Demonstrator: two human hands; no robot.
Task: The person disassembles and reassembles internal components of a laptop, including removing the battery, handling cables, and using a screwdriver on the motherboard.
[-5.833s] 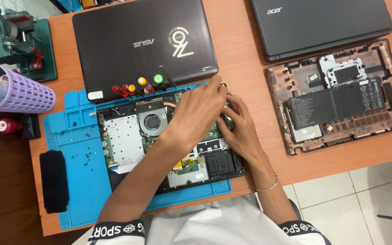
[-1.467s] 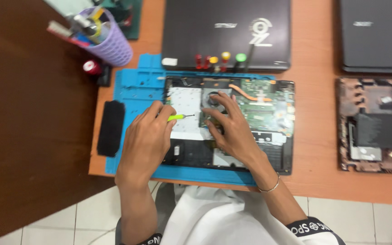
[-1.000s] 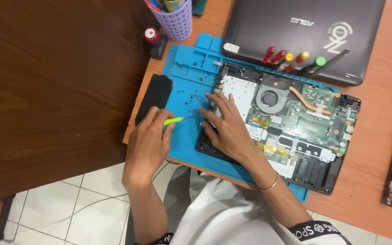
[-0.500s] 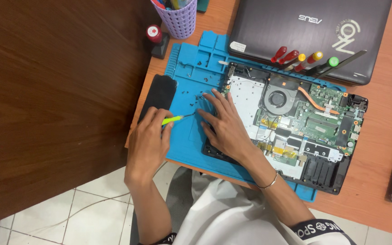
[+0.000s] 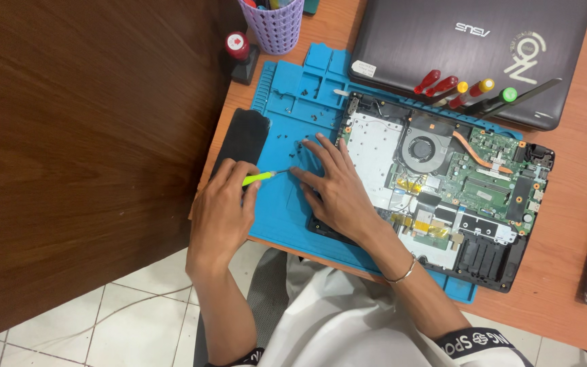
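A: Nearest us, the left hand [image 5: 220,207] has its grip closed round a yellow-green screwdriver [image 5: 261,178], tip pointing to three o'clock over the blue work mat [image 5: 287,211].

B: And the right hand [image 5: 338,187]?

A: Flat, fingers spread wide, holding nothing. Its fingertips [image 5: 298,172] sit on the mat just beside the screwdriver tip, the palm over the near-left corner of the opened laptop [image 5: 456,183].

B: Where's that laptop?

A: On the mat, at three o'clock from the hands, fan and copper pipe showing. A black pad [image 5: 242,139] lies at eleven o'clock from the left hand, touching the mat's left edge.

B: Further back?

A: Small loose screws [image 5: 301,92] on the mat, then coloured-handled screwdrivers [image 5: 467,90] against a closed dark laptop [image 5: 470,47]. A purple mesh cup [image 5: 274,24] stands at twelve o'clock on the counter [image 5: 579,272].
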